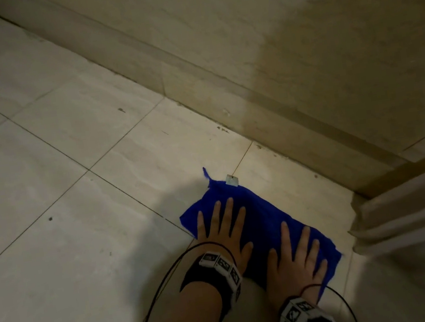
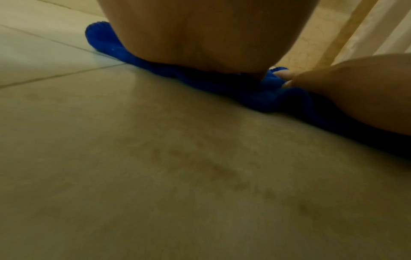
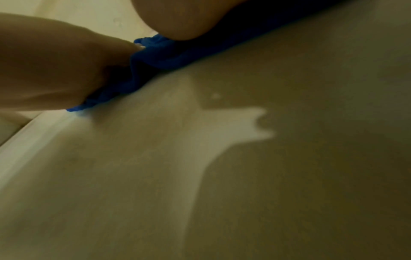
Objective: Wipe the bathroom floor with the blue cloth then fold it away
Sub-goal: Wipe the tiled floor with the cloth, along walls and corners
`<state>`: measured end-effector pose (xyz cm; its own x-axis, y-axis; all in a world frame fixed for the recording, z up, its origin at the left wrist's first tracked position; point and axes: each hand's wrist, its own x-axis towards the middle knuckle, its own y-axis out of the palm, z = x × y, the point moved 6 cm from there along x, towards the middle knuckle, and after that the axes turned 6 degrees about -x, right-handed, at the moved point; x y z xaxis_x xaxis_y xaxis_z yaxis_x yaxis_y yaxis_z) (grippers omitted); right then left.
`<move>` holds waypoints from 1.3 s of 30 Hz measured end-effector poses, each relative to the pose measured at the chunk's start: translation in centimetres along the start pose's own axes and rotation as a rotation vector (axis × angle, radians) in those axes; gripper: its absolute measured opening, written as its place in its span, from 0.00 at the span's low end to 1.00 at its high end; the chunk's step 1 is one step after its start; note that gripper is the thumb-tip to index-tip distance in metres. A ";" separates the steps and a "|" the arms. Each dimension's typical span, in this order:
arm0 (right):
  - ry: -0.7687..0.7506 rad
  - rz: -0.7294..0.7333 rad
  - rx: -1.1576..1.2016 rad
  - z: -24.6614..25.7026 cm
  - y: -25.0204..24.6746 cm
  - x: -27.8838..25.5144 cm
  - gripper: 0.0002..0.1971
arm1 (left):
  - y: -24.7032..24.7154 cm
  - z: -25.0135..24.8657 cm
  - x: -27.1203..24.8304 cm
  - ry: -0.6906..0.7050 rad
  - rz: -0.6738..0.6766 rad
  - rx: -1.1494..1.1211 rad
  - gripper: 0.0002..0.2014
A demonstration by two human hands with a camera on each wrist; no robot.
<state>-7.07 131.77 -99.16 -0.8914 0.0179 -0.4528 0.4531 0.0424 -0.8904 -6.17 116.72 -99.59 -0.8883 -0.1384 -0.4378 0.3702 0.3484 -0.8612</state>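
Note:
The blue cloth (image 1: 265,216) lies flat on the pale tiled floor (image 1: 79,197), with a small white label (image 1: 231,180) at its far edge. My left hand (image 1: 222,228) presses on the cloth's left part, fingers straight and spread. My right hand (image 1: 296,258) presses flat on its near right part the same way. In the left wrist view the cloth (image 2: 106,42) bunches under the heel of my left hand (image 2: 200,35). In the right wrist view the cloth (image 3: 160,54) is rumpled under my right hand (image 3: 182,19), and my left hand (image 3: 55,61) is at the left.
A beige raised step or plinth (image 1: 266,103) runs diagonally behind the cloth, close to its far edge. A pale curtain (image 1: 414,227) hangs at the right, almost touching the cloth's right corner. Tiled floor stretches away to the left. Black cables run from both wrist bands.

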 end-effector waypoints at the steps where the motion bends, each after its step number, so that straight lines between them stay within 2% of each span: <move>1: 0.002 -0.006 0.012 -0.2 -0.3 0.6 0.33 | -0.2 -0.6 0.7 -0.002 -0.003 -0.003 0.39; 12: 0.074 -0.043 0.100 -4.0 -4.1 10.3 0.29 | -1.6 -9.1 10.5 0.107 0.004 -0.017 0.35; 19: 0.109 -0.090 0.144 -4.0 -5.1 13.2 0.29 | -2.5 -10.3 13.3 0.067 0.000 -0.008 0.34; 23: 0.161 -0.063 0.187 -3.4 -5.5 13.4 0.29 | -2.7 -10.2 13.4 0.070 0.006 -0.008 0.33; 29: 0.193 0.002 0.185 -1.5 -6.5 13.0 0.32 | -3.5 -7.4 12.1 0.092 -0.030 -0.033 0.34; 34: -0.043 0.059 0.125 5.4 -6.3 11.3 0.37 | -4.2 -1.4 10.0 -0.067 -0.021 -0.020 0.34; 36: -0.087 -0.018 0.102 7.2 -5.0 9.7 0.37 | -4.6 1.4 8.6 -0.096 -0.025 -0.016 0.35; 39: -0.157 -0.177 0.079 7.4 -3.2 7.3 0.33 | -4.5 4.6 6.2 -0.113 -0.039 -0.040 0.37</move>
<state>-14.97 124.32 -99.93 -0.9482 -0.1388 -0.2859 0.2947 -0.0476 -0.9544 -12.12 109.98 -99.64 -0.8648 -0.2557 -0.4322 0.3225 0.3768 -0.8683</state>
